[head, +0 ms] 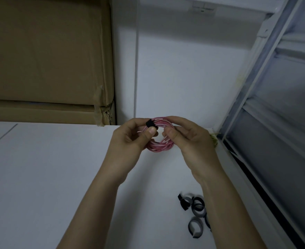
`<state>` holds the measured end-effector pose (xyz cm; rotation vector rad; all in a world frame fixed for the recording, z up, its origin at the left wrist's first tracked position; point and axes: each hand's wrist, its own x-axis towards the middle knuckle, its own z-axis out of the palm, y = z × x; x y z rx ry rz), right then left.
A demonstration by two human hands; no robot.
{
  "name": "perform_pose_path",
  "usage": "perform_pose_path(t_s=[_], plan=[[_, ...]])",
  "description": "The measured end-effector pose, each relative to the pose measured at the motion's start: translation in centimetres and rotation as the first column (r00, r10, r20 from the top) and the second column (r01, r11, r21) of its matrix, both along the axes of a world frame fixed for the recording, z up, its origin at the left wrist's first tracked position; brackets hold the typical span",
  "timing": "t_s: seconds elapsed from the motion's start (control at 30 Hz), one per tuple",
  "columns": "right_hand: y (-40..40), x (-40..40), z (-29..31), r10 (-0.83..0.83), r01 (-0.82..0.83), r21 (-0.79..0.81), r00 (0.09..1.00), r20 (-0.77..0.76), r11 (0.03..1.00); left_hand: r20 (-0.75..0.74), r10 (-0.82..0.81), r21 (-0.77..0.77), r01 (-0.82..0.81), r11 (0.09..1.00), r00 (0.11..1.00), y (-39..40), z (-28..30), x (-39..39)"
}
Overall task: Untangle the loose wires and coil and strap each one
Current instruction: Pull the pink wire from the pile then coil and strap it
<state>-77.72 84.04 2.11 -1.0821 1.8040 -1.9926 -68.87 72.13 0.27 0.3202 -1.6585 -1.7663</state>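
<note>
One head-worn view looks forward and down, close over the white table (58, 168) toward the wall (184, 69).

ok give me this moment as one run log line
left hand holds pink wire coil, thumb on black strap | right hand grips coil | spare straps on white table

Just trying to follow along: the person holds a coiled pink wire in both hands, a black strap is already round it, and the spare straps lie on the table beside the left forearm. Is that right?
Not quite. The head view shows the spare black and grey hook-and-loop straps beside the right forearm, not the left. The rest holds: the left hand and right hand both hold the coiled pink wire, with a black strap round it.
</note>
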Motion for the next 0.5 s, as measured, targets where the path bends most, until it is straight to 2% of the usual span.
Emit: perform_pose_path(t_s=[0.17, 0.33, 0.5], plan=[[0.1, -0.4, -0.1, 0.043, -0.039, 0.060, 0.997, -0.069, 0.997, 0.057, 0.021, -0.179, -0.011, 0.984, 0.998, -0.5, 0.0, 0.1], [0.8, -0.9, -1.0, 0.006, -0.002, 0.106, 0.999, -0.040, 0.994, 0.125, 0.057, -0.299, -0.017, 0.954, 0.991, -0.4, -0.5, -0.2], [2.7, -0.9, -1.5, 0.013, 0.044, 0.304, 0.983, -0.185, 0.952, 0.297, -0.082, -0.391, 0.199, 0.899, 0.952, 0.0, -1.0, 0.3]])
